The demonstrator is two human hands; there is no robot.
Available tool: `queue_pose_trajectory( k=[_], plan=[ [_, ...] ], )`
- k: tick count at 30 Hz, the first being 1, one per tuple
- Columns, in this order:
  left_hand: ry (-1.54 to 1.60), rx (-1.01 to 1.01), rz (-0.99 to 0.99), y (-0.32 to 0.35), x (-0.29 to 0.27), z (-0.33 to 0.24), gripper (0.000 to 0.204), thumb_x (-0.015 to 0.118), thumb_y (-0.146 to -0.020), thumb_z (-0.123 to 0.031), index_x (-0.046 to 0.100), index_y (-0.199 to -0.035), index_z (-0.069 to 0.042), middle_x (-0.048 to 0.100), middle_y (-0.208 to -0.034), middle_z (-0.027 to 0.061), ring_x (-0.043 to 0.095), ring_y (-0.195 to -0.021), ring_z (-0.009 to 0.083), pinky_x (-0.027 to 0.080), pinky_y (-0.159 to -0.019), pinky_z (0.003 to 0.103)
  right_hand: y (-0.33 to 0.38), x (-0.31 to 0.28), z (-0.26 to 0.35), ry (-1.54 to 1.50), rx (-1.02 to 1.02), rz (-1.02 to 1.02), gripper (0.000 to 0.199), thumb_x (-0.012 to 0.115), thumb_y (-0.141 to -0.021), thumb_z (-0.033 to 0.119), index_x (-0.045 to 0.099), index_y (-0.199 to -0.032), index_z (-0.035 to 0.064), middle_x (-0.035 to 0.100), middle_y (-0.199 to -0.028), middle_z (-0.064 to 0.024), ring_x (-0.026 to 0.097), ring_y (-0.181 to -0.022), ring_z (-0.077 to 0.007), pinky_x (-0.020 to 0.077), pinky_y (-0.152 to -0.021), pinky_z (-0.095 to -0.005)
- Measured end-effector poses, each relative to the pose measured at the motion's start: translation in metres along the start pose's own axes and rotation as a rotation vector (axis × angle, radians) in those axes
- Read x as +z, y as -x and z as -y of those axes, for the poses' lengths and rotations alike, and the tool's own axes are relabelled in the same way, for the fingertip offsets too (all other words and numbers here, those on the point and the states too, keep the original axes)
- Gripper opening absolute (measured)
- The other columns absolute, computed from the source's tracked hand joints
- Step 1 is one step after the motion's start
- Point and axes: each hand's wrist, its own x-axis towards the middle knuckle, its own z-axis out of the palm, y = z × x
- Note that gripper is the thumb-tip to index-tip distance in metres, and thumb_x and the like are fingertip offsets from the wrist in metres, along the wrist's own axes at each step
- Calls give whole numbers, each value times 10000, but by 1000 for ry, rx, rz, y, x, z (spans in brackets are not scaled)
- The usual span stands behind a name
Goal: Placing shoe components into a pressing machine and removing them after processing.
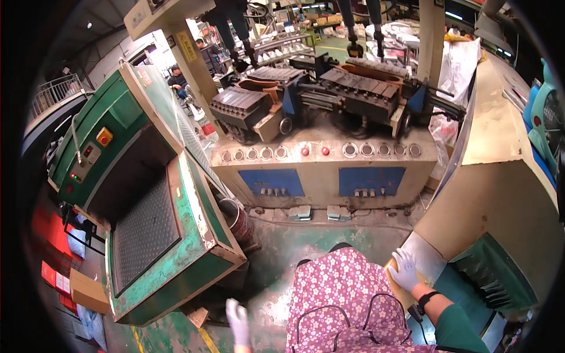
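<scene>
factory floor | green conveyor machine (159, 223) | button-panel press (321, 159) | stained concrete floor (306, 241)

Wore thin white knitted cloth gloves, matt, on both the left hand (238, 319) and the right hand (405, 269). Under the right fingers, pressed a flat tan piece (393, 281), smooth and dull, like leather or board. Just beyond those fingertips, met a bare grey metal plate (426, 250), scuffed. Left of the left fingers, showed a green painted metal conveyor housing (194, 206), chipped and worn.

R hand (405, 269), gloved, rests on tan sole (395, 281) by green conveyor (491, 282); L hand (238, 320) hangs free.
</scene>
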Motion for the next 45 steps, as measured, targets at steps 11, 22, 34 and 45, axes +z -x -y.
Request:
queue_pose_trajectory(
  k=[11,22,34,45],
  plan=[
    [-687,-97,-272,-297,-38,-45,714,505,-987,-530,448,-1474,-11,354,-1581,237,264,-1496,387,205,-1216,495,25,-8,-7,128,313,76,681,615,-860,380,474,-1416,14,448,-1483,-202,367,-1412,-374,215,-1181,-588],
    [-851,-513,-215,-328,21,-84,949,372,-940,-735,305,-1557,-18,259,-1638,194,211,-1527,320,144,-1219,542,-50,27,-1,253,733,-21,838,512,-940,504,261,-1576,21,243,-1649,-149,168,-1536,-308,56,-1231,-572],
    [-842,-356,-321,-326,27,-76,596,533,-956,-509,536,-1425,-141,462,-1540,99,404,-1430,247,267,-1162,489,-55,29,5,298,844,-36,862,570,-892,459,275,-1567,11,246,-1648,-152,187,-1533,-300,60,-1238,-563],
    [-842,-383,-379,-333,21,-61,557,547,-953,-485,571,-1404,-158,472,-1540,49,419,-1413,214,272,-1144,414,-68,27,7,232,825,-15,855,593,-866,452,315,-1542,7,258,-1642,-135,188,-1533,-282,47,-1230,-566]
  ],
)
